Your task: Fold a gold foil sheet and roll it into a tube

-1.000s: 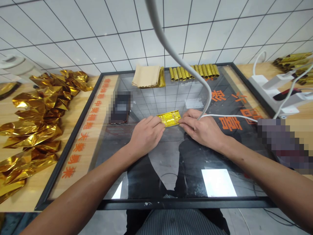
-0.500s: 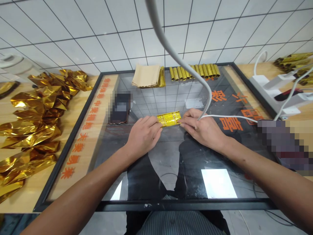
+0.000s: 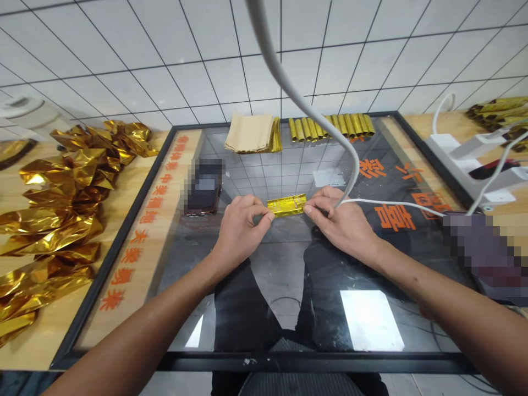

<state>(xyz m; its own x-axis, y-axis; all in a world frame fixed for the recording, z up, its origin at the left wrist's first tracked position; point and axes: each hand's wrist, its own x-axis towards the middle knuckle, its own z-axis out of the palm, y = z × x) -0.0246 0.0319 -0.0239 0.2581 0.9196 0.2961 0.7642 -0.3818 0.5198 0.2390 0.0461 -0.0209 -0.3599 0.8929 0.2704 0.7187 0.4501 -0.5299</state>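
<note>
Glass tabletop (image 3: pixel 284 269) in a black frame (image 3: pixel 124 242), set against a white tiled wall (image 3: pixel 214 49). Gold strip (image 3: pixel 286 205) lies crosswise on the glass, about mid-table, between the two hands, its right end angled slightly farther away.

Left hand (image 3: pixel 243 228): thumb and forefinger tips pinched together at the strip's near left corner; other fingers bent behind. Right hand (image 3: pixel 342 223): thumb and forefinger grasping the strip's right end, remaining fingers curled, partly hidden.

Far side of glass: stack of brown paper (image 3: pixel 248 133) with gold showing along its right edge; to its right, a row of gold rolls (image 3: pixel 355 125) side by side. A thick white cable (image 3: pixel 307 110) hangs across in front of the row and comes down by the right hand.

Left of the hands, a dark phone (image 3: pixel 204 192), partly pixelated. Beyond the frame on the left, crumpled gold foil (image 3: pixel 61 225) spread over pale wood. Right side: white power strip (image 3: pixel 449 157) with plugs; nearer, a pixelated dark object (image 3: pixel 482 247), identity unclear.
</note>
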